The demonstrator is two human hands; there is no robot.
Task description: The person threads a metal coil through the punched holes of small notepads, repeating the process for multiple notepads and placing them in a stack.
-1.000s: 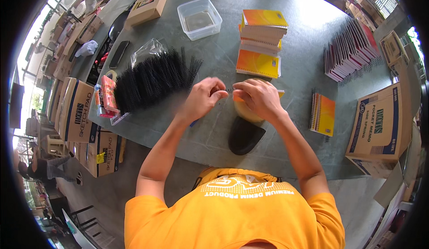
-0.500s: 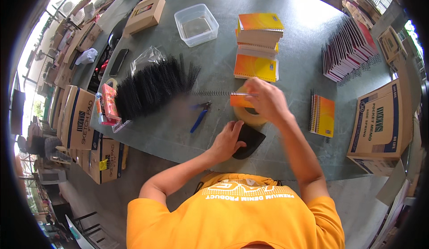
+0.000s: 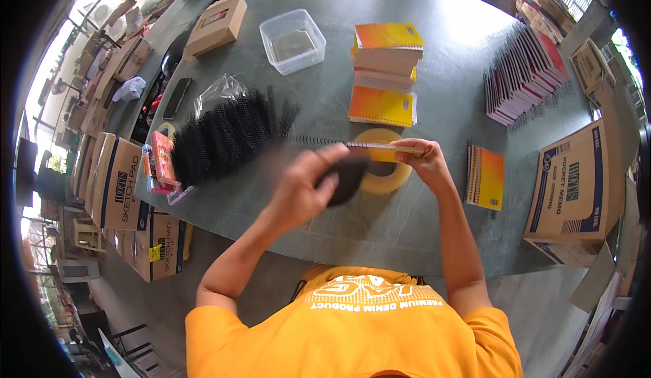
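Observation:
My right hand (image 3: 428, 165) grips a small yellow-orange notepad (image 3: 385, 153) by its right end, above the table. A black spiral coil (image 3: 315, 140) runs along the notepad's far edge and sticks out to the left, toward a heap of black spiral coils (image 3: 220, 137). My left hand (image 3: 302, 187), blurred by motion, is closed on a flat black pad (image 3: 346, 178) and is at the notepad's left end. Whether its fingers touch the coil is unclear. Below the notepad lies a roll of tan tape (image 3: 392, 183), partly covered by it.
Yellow notepads are stacked (image 3: 383, 105) beyond my hands, with more spiral-bound yellow notepads (image 3: 485, 178) at right. Red-covered notebooks (image 3: 525, 76) stand behind an open cardboard box (image 3: 569, 181). A clear plastic tub (image 3: 293, 42), a phone (image 3: 177, 98) and a brown box (image 3: 217, 24) are farther left.
My left hand has lifted the black pad off the table and moved up and left to the coil. My right hand has shifted to the notepad's right end. The blue-handled pliers are now hidden.

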